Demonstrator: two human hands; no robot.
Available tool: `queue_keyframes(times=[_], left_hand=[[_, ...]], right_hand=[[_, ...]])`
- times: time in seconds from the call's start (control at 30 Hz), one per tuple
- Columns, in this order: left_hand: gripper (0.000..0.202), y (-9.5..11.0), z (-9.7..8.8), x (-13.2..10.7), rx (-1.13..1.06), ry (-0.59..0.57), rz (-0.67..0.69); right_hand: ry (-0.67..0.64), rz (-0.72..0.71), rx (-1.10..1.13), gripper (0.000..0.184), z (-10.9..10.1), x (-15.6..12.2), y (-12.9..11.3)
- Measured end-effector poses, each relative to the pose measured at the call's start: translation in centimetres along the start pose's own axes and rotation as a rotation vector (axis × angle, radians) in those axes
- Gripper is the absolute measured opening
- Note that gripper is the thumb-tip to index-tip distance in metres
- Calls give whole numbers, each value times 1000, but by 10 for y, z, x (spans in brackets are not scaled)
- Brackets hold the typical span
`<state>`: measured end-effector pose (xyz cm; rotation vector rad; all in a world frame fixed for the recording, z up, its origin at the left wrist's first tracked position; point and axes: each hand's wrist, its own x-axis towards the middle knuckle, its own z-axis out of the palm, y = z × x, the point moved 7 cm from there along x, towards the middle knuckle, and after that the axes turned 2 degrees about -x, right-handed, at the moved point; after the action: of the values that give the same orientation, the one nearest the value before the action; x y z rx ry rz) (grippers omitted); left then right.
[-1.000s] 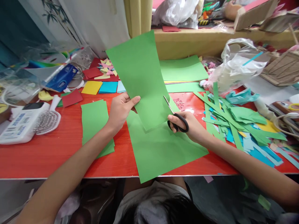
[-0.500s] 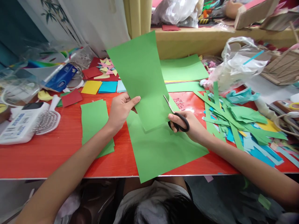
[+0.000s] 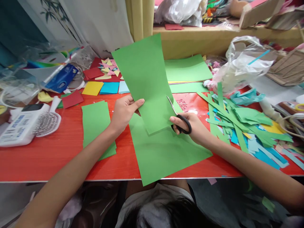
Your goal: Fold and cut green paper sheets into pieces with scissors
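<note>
My left hand (image 3: 124,110) pinches the left edge of a green paper sheet (image 3: 146,79) and holds it upright above the red table (image 3: 47,155). My right hand (image 3: 190,126) grips black-handled scissors (image 3: 179,118), whose blades lie against the sheet's right edge near its lower corner. A larger green sheet (image 3: 163,152) lies flat on the table under both hands, its near corner hanging over the front edge.
A stack of green paper (image 3: 97,125) lies to the left, by a hairbrush (image 3: 46,122) and a white device (image 3: 19,126). Several green and blue strips (image 3: 242,126) pile up on the right below a plastic bag (image 3: 244,66). Coloured squares (image 3: 102,87) sit at the back.
The held green sheet has shifted slightly to the right and up. Both hands keep their grips and have barely moved.
</note>
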<state>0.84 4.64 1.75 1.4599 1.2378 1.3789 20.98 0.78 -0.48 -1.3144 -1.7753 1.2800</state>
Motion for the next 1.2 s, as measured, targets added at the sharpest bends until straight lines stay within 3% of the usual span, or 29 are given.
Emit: queue_keyframes(times=[0.4,0.67,1.2], left_hand=[[26,0,2,0,27,-22,3],[23,0,4,-1,9,-40,-9],[23,-1,8,-3,-17,-62,-36]], right_hand=[[4,60,98,49,0,0,6],[20,8,58,47,0,1,6],[49,41,66,47,-2,1,9]])
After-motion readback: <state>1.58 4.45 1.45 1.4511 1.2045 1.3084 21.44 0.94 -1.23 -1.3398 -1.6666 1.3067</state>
